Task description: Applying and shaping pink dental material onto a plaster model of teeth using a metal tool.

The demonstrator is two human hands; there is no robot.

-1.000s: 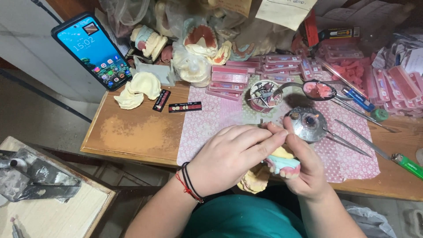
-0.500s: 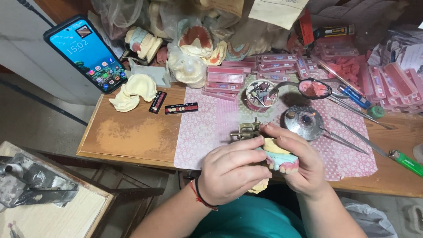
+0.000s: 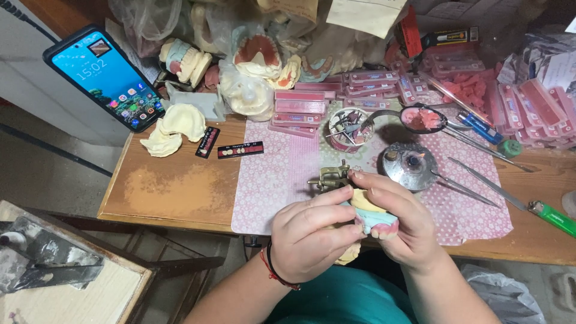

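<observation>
Now both hands (image 3: 354, 231) higher on the denture model (image 3: 373, 217), brass articulator (image 3: 330, 177) uncovered.

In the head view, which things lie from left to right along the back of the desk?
Smartphone → white plaster casts → small tin of tools → spoon with pink wax → green lighter.

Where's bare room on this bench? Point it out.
Free: brown wood between the plaster casts and the front edge, left of the pink mat. Crowded: the whole back, and the right side around the round dish and green lighter.
</observation>
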